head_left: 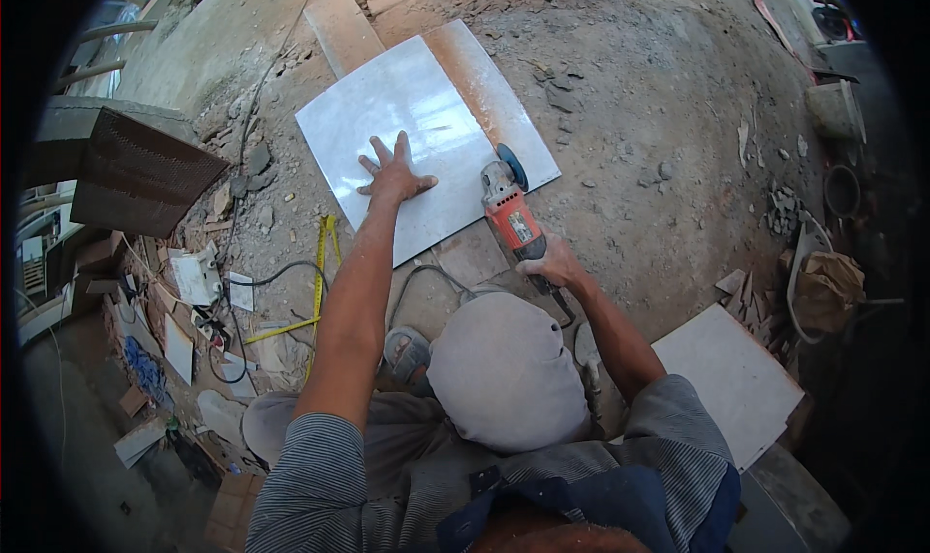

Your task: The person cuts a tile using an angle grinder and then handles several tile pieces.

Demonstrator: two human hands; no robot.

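pressing white tile (pixel 412 117), gripping red angle grinder (pixel 511 214).

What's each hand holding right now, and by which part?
The right hand grips the angle grinder by its rear handle. The left hand holds nothing; it lies flat, fingers spread, on the white tile.

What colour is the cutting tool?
The angle grinder is red-orange with a silver head, clearest in the head view.

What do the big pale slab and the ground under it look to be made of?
The slab looks like glazed ceramic or polished stone tile: pale, faintly veined, glossy, with a dusty orange strip along its far edge. The ground looks like rough concrete or packed dirt, matte and strewn with rubble.
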